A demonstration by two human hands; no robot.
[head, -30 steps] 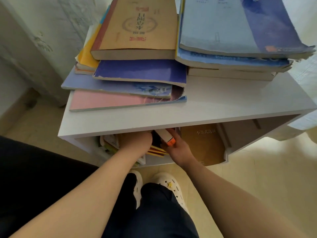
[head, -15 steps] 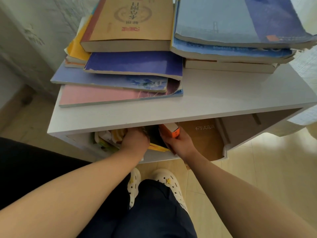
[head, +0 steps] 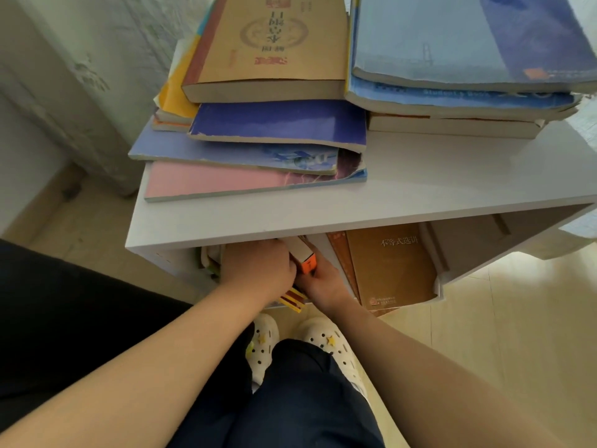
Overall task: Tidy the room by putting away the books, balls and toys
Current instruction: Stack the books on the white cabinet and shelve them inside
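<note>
Both hands reach into the open shelf under a white cabinet top (head: 420, 189). My right hand (head: 323, 281) grips a thick book with a white and orange spine (head: 305, 258) from below. My left hand (head: 258, 266) is curled over the books to the left of it, with its fingers against the same book's side. A striped red and yellow book edge (head: 292, 299) pokes out beneath the hands. A brown book (head: 391, 263) leans in the shelf to the right. The fingertips of both hands are hidden under the cabinet top.
Two piles of books cover the cabinet top: a tan book (head: 274, 50) over blue and pink ones on the left, light blue books (head: 452, 53) on the right. A wall (head: 80, 76) stands at the left. My knee and white clogs (head: 326, 344) are below on a pale floor.
The view has shifted right and nearer. My hands have closed together around the orange-spined book, which now stands more upright between them.
</note>
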